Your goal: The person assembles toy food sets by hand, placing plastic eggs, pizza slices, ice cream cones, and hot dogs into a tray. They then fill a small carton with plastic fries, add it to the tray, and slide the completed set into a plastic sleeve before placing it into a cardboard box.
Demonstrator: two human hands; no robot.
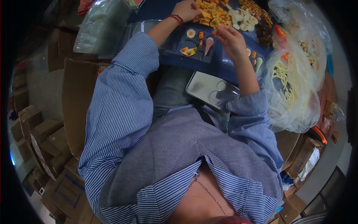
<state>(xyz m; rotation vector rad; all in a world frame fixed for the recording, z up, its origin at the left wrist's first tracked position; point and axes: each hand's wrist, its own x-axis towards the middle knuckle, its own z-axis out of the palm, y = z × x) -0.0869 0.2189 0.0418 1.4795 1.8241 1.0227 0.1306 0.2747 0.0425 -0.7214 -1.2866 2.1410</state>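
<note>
The largest thing in my view is the dark blue surface [167,41], running across the top. At its right side I see a heap of clear plastic bags [298,100], with pale, noodle-like strands [285,80] showing through the film. A stack of clear plastic sheets or shells [99,31] lies at the left side of the surface. Below the near edge, over the lap, is a rectangular, white-faced object [201,86] with round outlines on it.

The pile of yellow pieces [214,16] is at the far part of the surface, between my two hands. Just to its right lie small white and egg-like pieces [242,18], and farther right a dark brown clump [264,35].

Nearer to me is a clear compartment tray [205,59]. It holds an egg-like round [191,33], small orange pieces [201,34], a pink cone-shaped piece [209,45] and a multicoloured half-round [188,51].

My left grip [188,11], below a red bracelet [176,19], has its fingers bent at the left edge of the yellow pile; I cannot tell whether it holds a piece. My right grip [229,39] is pinching a small yellow-green piece [215,29] between its fingertips, at the near edge of that pile.
</note>
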